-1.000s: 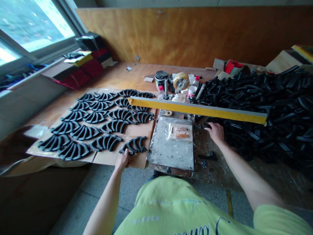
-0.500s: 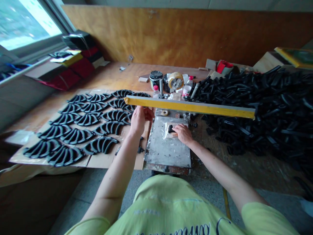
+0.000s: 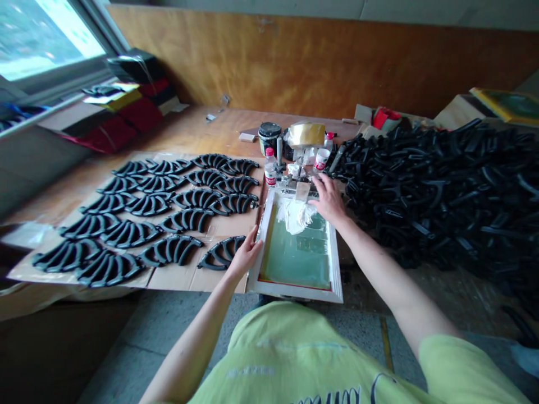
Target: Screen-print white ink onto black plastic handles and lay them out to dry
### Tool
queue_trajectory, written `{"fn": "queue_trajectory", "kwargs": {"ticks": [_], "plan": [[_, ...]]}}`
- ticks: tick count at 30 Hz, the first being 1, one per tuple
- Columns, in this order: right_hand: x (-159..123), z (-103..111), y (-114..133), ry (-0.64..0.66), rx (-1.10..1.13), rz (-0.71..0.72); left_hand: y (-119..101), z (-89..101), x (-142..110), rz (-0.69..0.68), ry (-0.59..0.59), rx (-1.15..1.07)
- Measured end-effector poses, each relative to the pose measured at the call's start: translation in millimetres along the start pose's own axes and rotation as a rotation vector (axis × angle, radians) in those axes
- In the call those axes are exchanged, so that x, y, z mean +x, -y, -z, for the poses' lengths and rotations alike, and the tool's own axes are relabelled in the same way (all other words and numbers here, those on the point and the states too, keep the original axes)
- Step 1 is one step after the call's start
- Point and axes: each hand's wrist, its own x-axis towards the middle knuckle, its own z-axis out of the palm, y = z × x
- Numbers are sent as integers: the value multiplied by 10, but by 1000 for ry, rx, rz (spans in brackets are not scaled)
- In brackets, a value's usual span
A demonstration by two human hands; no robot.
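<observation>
Left hand (image 3: 246, 255) at left edge of framed screen (image 3: 297, 261), can't tell its grip, right hand (image 3: 329, 202) by far right corner, grip released, black curved parts (image 3: 191, 198) on cardboard (image 3: 177, 278).

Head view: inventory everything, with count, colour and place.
Frame: one, pale grey with green mesh, centre
White patch: one, far end of mesh
Curved pieces: many, black, on cardboard, left
Cardboard: uncounted, brown, left
Loose pieces: uncounted heap, black, right
Bottles: two, clear, red-capped, beyond frame
Cup: one, white-red, beyond frame
Tub: one, black, beyond frame
Tape roll: one, yellowish, beyond frame
Boxes: several, red, yellow, black, by window
Window: one, pale, upper left
Board: one, orange-brown, back
Table: one, brown, underneath
Shirt: one, yellow-green, bottom
Left hand: one, bare, at frame's left edge
Right hand: one, bare, near frame's far right corner
</observation>
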Motion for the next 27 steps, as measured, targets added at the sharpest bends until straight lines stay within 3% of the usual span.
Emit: {"fn": "queue_trajectory", "kwargs": {"ticks": [2, 5, 7, 10, 13, 17, 22, 24, 27], "plan": [[147, -131, 249, 136, -11, 38, 146, -44, 65, 27, -23, 25], [70, -242, 439, 317, -8, 30, 256, -70, 122, 44, -56, 34], [-116, -219, 459, 363, 8, 99, 284, -75, 126, 44, -69, 29], [-351, -94, 431, 421, 72, 323, 287, -81, 109, 42, -78, 10], [-369, -12, 433, 493, 144, 420, 270, -79, 94, 47, -85, 2], [-382, -67, 515, 361, 114, 289, 266, -57, 100, 38, -58, 8], [-596, -92, 496, 344, 190, 342, 269, -47, 104, 26, 1, -5], [-493, -82, 457, 331, 236, 287, 203, -37, 77, 34, 6, -27], [-103, -90, 428, 271, 236, 141, -24, 19, -2, 51, 37, -48]]}}
